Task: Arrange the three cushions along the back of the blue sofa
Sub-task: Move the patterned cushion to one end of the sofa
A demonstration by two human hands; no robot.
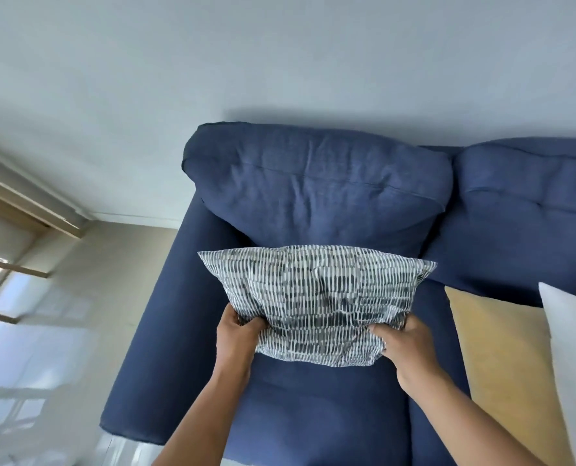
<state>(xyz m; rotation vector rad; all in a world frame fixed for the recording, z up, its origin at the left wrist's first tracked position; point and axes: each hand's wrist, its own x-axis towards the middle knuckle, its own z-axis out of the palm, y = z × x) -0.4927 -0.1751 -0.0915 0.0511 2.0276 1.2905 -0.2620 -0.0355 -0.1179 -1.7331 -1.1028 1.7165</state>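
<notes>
From the head camera, no words or labels can be read on anything. The left hand (236, 334) and the right hand (402, 341) each pinch a bottom corner of the patterned cushion (316, 297), with fingers pressed tight into the cloth. The cushion is white with dark little dashes. It is held up over the seat at the left end of the blue sofa (313, 183), in front of the puffy back pillow.

A yellow cushion (495, 358) lies on the seat to the right, and a white cushion (572, 348) sits just beside it. The picture edge cuts off both.

Behind the sofa is a plain pale wall (279, 55). A window (7, 297) at the left is blurry and bright. The floor is hard to make out.
</notes>
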